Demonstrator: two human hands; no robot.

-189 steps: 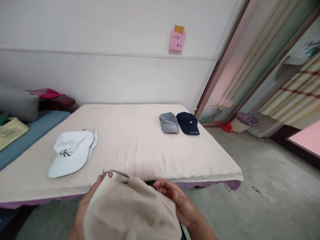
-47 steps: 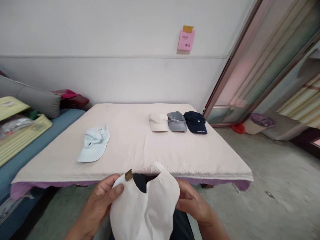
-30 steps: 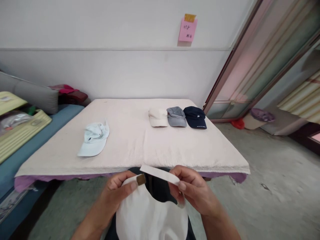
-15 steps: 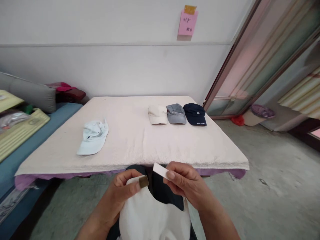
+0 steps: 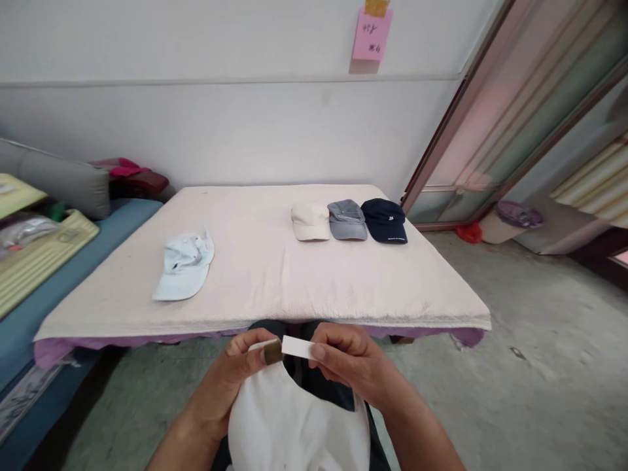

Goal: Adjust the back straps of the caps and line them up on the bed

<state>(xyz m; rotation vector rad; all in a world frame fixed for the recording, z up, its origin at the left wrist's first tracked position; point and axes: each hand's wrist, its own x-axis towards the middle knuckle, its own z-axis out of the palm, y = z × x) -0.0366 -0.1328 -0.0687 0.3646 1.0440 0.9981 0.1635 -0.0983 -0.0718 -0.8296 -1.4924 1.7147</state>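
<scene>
Right hand (image 5: 350, 360) tightly pinches a white strap (image 5: 296, 347), its tip just beside the brass-coloured clasp (image 5: 273, 352) pinched by the left hand (image 5: 240, 367); below hangs their white cap (image 5: 299, 425), near centre. Beyond, on cream cloth (image 5: 245, 281), a pale blue cap (image 5: 184, 271) lies left; a cream cap (image 5: 311, 223), grey cap (image 5: 347, 222) and navy cap (image 5: 384, 222) line up far right.

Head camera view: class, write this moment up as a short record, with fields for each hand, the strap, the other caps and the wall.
Left hand: pinching the white cap at its brass-coloured buckle
Right hand: pinching the cap's white strap, its end left sticking out
Strap end: pointing at the buckle; contact unclear
Row of caps, left to right: cream cap, grey cap, navy cap
Lone cap: pale blue cap, left side of the pale cover
Wall: pink note with handwriting
</scene>
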